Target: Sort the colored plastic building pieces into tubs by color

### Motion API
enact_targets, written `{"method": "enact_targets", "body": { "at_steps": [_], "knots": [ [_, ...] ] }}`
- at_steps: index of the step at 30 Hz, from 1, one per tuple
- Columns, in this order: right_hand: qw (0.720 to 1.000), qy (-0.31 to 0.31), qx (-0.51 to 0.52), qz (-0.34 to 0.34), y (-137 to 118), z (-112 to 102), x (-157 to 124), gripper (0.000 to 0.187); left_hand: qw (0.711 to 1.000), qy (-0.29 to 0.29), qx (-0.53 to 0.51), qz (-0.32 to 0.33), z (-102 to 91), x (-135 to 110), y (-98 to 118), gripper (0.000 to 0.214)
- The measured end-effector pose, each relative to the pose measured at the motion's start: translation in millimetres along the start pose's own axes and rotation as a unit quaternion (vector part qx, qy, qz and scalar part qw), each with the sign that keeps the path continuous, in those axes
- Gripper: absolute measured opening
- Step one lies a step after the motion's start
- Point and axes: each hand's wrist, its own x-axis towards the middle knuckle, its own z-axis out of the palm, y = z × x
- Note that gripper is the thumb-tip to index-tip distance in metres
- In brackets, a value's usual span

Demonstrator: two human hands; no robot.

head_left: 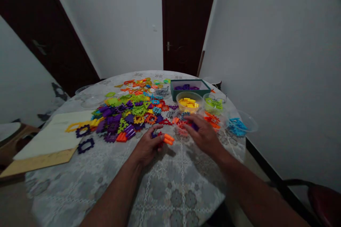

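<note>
Left grip [147, 145] was closed around an orange piece [168, 139], which stuck out past the fingertips just above the surface [173, 184], with something purple tucked in next to it, too small to make out. Right grip [204, 134] was right beside it, palm down with the fingers stretched out flat and loose, tips resting on a purple piece [194, 126] among some loose orange ones. Just past the right grip sat a row of clear tubs: a yellow tub [188, 103], a green tub [214, 104] and a blue tub [239, 126] out near the edge. A teal box [188, 87] with purple bits in it stood behind those. Off to the left was the big mixed pile [128, 113], purple, green and orange all jumbled, and further left a white board [53, 134] with two purple frames [85, 145] touching its near edge.
</note>
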Motion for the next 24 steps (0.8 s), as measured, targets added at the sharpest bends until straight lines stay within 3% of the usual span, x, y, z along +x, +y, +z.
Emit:
{"method": "enact_targets", "body": {
  "at_steps": [4, 7, 9, 11, 13, 16, 18, 21, 24],
  "knots": [
    [0.982, 0.098, -0.159, 0.01, 55.3, -40.2, 21.9, 0.029, 0.999, 0.015, -0.034, -0.004, -3.8, 2.5, 0.0, 0.067],
    [0.967, 0.136, -0.217, -0.004, 88.5, -52.3, 30.2, 0.032, 0.999, 0.007, -0.044, -0.01, -6.0, 3.0, 0.3, 0.069],
    [0.962, 0.158, -0.224, -0.016, 91.4, -52.1, 29.7, 0.03, 0.999, -0.002, -0.05, -0.012, -5.9, 2.5, 0.7, 0.07],
    [0.963, 0.173, -0.204, -0.019, 77.4, -44.9, 25.7, 0.027, 0.998, -0.003, -0.052, -0.017, -5.2, 2.0, 1.5, 0.071],
    [0.977, 0.15, -0.151, -0.024, 52.0, -30.8, 19.3, 0.024, 0.999, -0.001, -0.048, -0.023, -4.4, 1.8, 2.7, 0.072],
    [0.997, 0.031, -0.048, -0.046, 9.6, -1.7, 6.4, 0.024, 0.999, -0.007, -0.038, -0.02, -3.3, 1.8, 4.3, 0.073],
    [0.996, -0.043, -0.003, -0.072, -12.4, 18.1, -2.9, 0.028, 0.999, -0.014, -0.032, -0.015, -2.9, 1.7, 5.0, 0.073],
    [0.989, -0.09, -0.006, -0.113, -29.3, 40.5, -12.2, 0.032, 1.0, -0.021, -0.021, -0.011, -3.4, 1.8, 4.6, 0.073],
    [0.984, -0.124, -0.057, -0.119, -28.8, 49.2, -12.7, 0.026, 1.0, -0.016, -0.014, -0.007, -4.9, 2.8, 2.6, 0.073]
  ]
}}
